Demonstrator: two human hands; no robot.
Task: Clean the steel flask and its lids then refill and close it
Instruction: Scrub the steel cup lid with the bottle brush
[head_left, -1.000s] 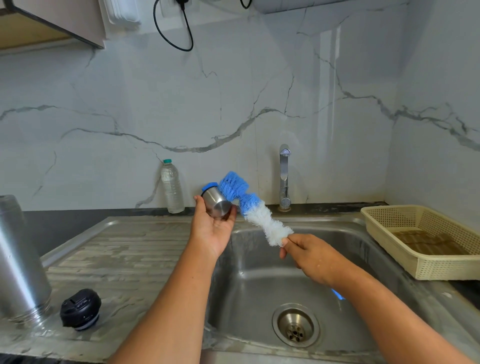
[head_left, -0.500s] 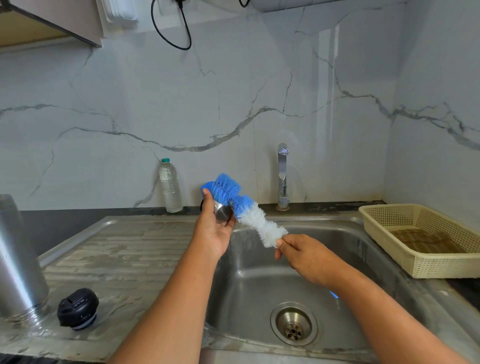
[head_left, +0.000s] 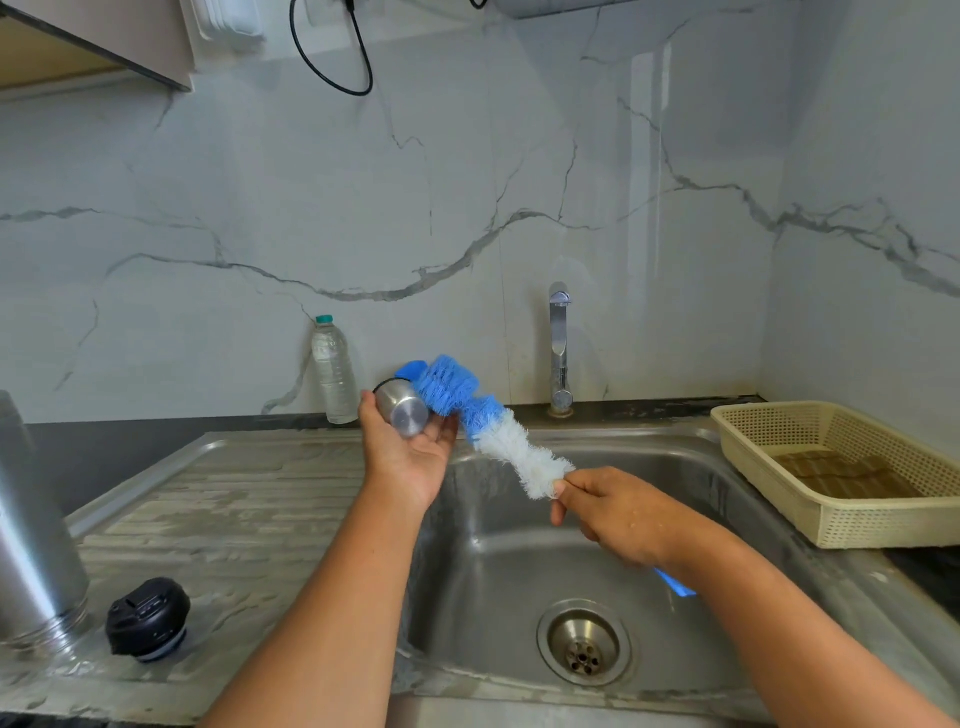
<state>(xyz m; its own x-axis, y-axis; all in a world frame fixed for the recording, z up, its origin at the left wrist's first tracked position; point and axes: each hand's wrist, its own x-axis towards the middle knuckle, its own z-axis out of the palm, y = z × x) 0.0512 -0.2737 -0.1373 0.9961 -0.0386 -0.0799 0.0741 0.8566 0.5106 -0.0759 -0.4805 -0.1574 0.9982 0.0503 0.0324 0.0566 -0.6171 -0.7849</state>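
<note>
Sink: steel basin lying under both hands, drainboard surface adjoining at left.
Flask: standing on drainboard at far left, threaded end down.
Basket: sitting at sink's right edge.
Brush: slanting over basin, blue bristles touching steel cap.
Right hand: grip pinching brush at white end.
Left hand: grip curling round steel cap, holding it above basin's left rim.
Black lid: resting just beside flask.
</note>
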